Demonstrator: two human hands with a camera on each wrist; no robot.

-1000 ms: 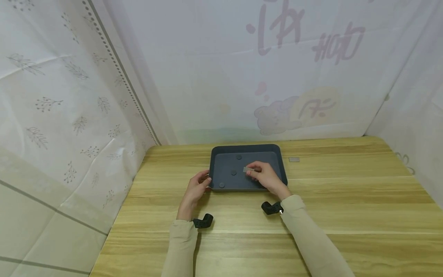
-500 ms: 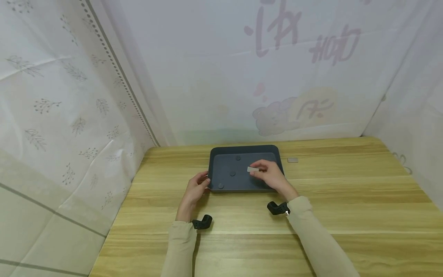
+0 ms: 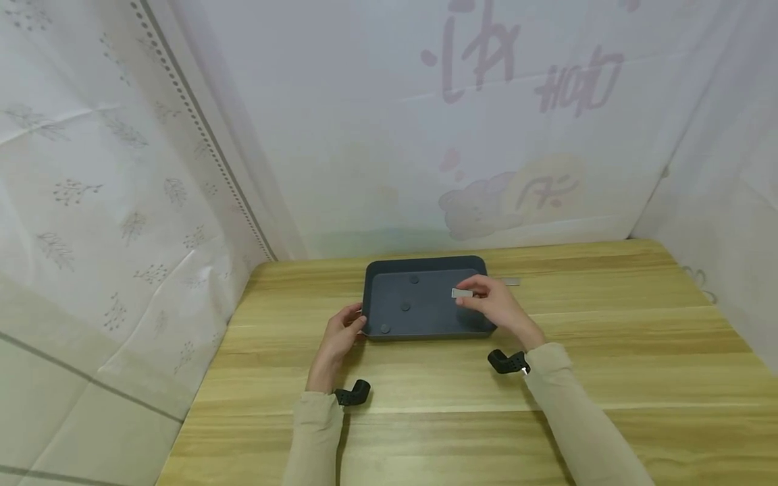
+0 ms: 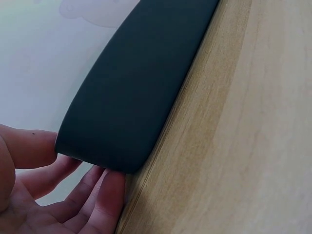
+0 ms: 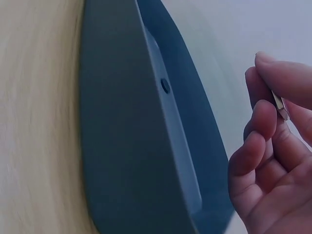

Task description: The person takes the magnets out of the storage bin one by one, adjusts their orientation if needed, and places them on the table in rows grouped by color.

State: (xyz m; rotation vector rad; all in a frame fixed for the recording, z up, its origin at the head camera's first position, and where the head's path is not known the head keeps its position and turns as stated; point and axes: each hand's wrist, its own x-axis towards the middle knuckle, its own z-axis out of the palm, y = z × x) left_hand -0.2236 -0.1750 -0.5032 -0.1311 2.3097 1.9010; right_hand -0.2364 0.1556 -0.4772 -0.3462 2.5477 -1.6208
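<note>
My left hand [image 3: 342, 334] grips the left side of a dark grey rectangular tray [image 3: 437, 331], thumb at the rim and fingers against the outer wall. In the left wrist view the tray's corner [image 4: 102, 161] sits between that thumb and the fingers. Over the right part of the tray, my right hand [image 3: 495, 304] pinches a small flat silvery rectangular piece [image 3: 462, 293] between thumb and fingers. The right wrist view shows only the edge of this piece [image 5: 280, 106], held above the tray's rim. Several round dark discs, one of them a disc [image 3: 405, 306] near the middle, lie on the tray floor.
Another flat silvery rectangle [image 3: 513, 281] lies on the wooden table [image 3: 419, 432] just right of the tray, partly behind my right hand. Each wrist wears a black camera mount [image 3: 354, 393]. A printed white curtain [image 3: 365, 135] hangs behind the table's far edge.
My right hand has moved right across the tray with the silvery piece, and now overlaps the rectangle on the table. The left hand keeps its grip on the tray.
</note>
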